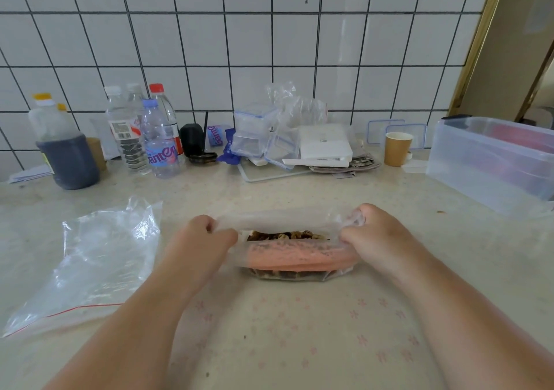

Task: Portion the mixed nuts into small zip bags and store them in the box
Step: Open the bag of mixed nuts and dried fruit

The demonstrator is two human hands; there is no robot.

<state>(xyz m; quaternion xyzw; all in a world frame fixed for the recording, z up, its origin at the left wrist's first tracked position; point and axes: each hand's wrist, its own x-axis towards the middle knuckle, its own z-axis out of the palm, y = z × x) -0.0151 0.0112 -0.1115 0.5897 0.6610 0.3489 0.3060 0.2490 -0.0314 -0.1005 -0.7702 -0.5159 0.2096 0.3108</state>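
Both hands at the mouth of the nut bag, mid-surface.

Left hand [207, 236] and right hand [374, 233] each have their grip pinching an end of the nut bag [296, 257], its mouth pulled apart, nuts [287, 235] showing. Empty zip bag [90, 260] lies left; clear box [491, 161] far right on the surface [299, 329].

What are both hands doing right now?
Left hand: closed, pinching the left edge of the nut bag mouth.
Right hand: closed, pinching the right edge of the same bag, holding it open.
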